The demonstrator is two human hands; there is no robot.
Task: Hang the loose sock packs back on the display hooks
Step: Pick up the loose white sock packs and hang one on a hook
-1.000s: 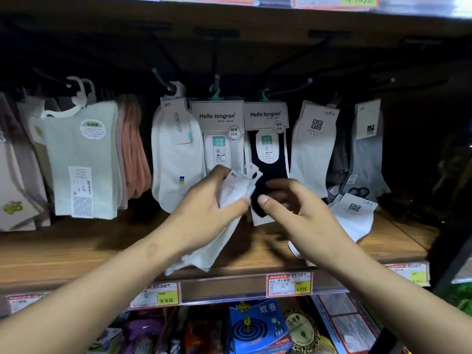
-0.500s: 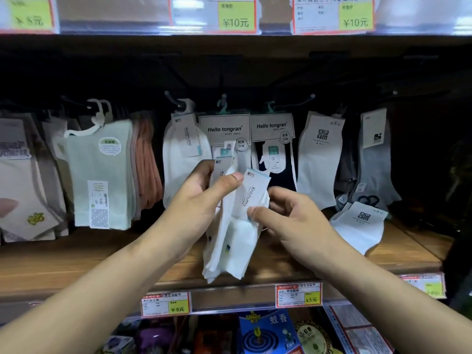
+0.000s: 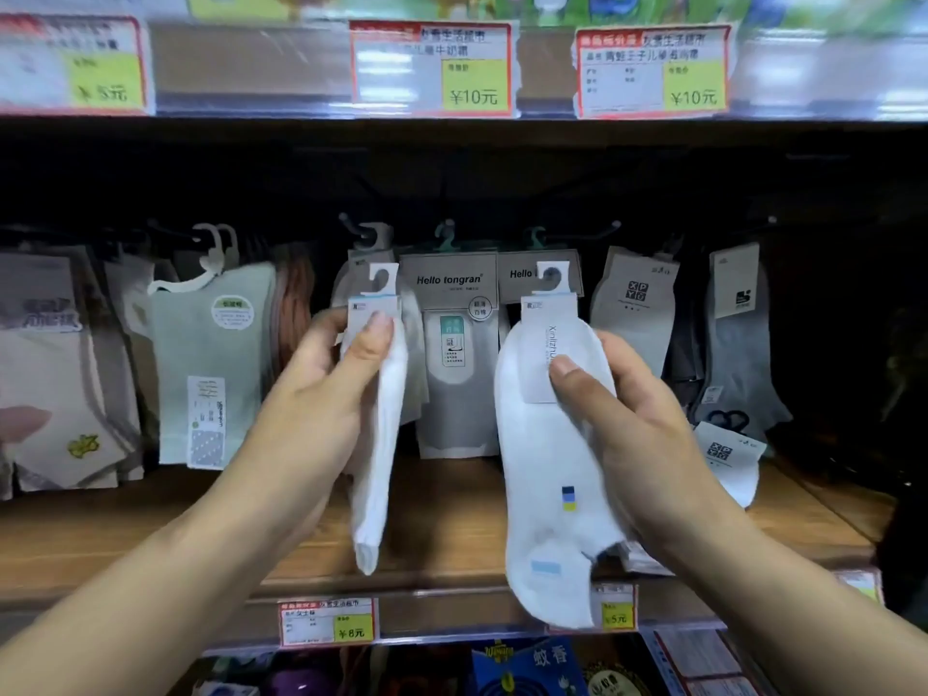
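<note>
**Two white sock packs held up before the hooks**

A wooden shelf [image 3: 452,519] runs the full width, its front edge carrying price tags [image 3: 327,622]. Above it, a dim row of hanging sock packs [image 3: 211,374] fills the back from the left end to the right, among them a grey pack marked "Hello tongran" [image 3: 449,354] near the middle. One loose white pack [image 3: 728,462] lies on the shelf toward its right end.

The right hand [image 3: 638,424] holds a wide white sock pack [image 3: 547,469] flat-on, fingers [image 3: 565,374] clamped on its card label, the pack's foot hanging past the shelf's front edge. The left hand [image 3: 326,394] holds a narrower white sock pack [image 3: 379,444] edge-on, thumb and fingers pinched shut on its card. Both packs sit in front of the hanging row, their white plastic hook tabs [image 3: 384,281] upright and not on any display hook [image 3: 351,226].
</note>
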